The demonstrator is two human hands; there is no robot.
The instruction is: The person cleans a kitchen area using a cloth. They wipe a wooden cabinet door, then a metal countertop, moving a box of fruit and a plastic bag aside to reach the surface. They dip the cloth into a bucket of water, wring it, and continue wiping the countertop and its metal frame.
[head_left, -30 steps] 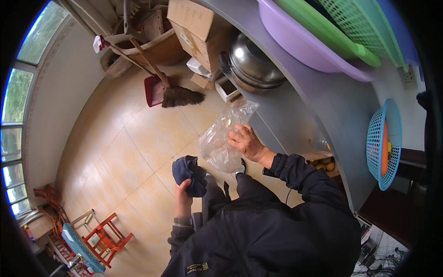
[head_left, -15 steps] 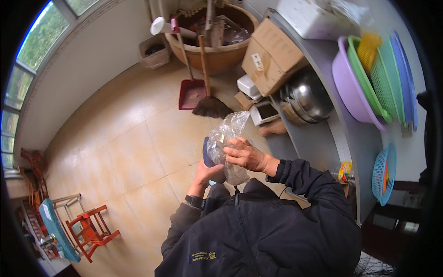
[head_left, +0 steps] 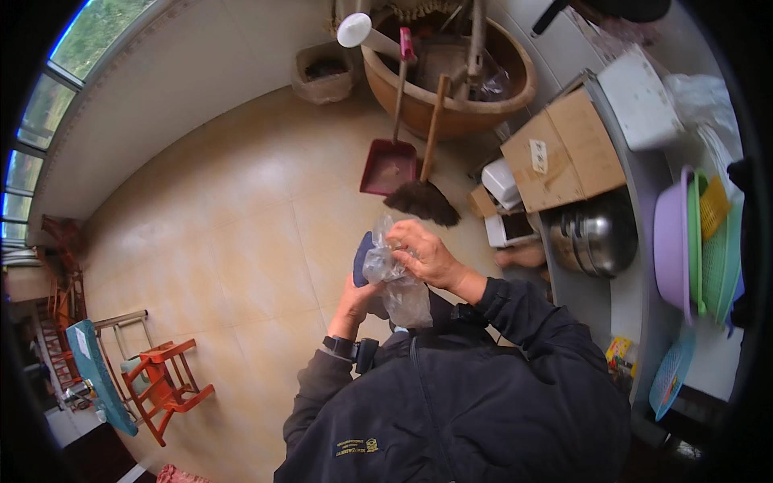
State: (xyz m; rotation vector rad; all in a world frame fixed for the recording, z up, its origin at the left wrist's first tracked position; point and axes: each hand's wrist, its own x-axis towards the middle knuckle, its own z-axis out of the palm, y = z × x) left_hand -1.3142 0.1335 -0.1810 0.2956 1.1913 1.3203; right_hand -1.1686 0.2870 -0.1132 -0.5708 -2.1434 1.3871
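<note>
A crumpled clear plastic bag [head_left: 405, 302] is held in front of my body, its upper part bunched up between both hands. My right hand [head_left: 429, 256] pinches the bag near its top with curled fingers. Lower and to the left, my left hand [head_left: 354, 302] is closed around the bag's side together with a dark blue thing [head_left: 363, 259], soft-looking and rounded at the top. Its kind I cannot make out, as the bag and my fingers cover much of it. Whether it lies in the bag or beside it I cannot tell.
Ahead on the tiled floor are a red dustpan [head_left: 389, 167] and a broom [head_left: 423, 201], before a big clay basin [head_left: 451, 105]. A shelf at right holds a cardboard box [head_left: 564, 153], steel pots [head_left: 594, 233] and coloured plastic basins [head_left: 672, 241]. Red stools [head_left: 165, 386] stand at left.
My right hand has moved up slightly and the bag's top is more bunched. The view has turned left, so the room's things sit further right.
</note>
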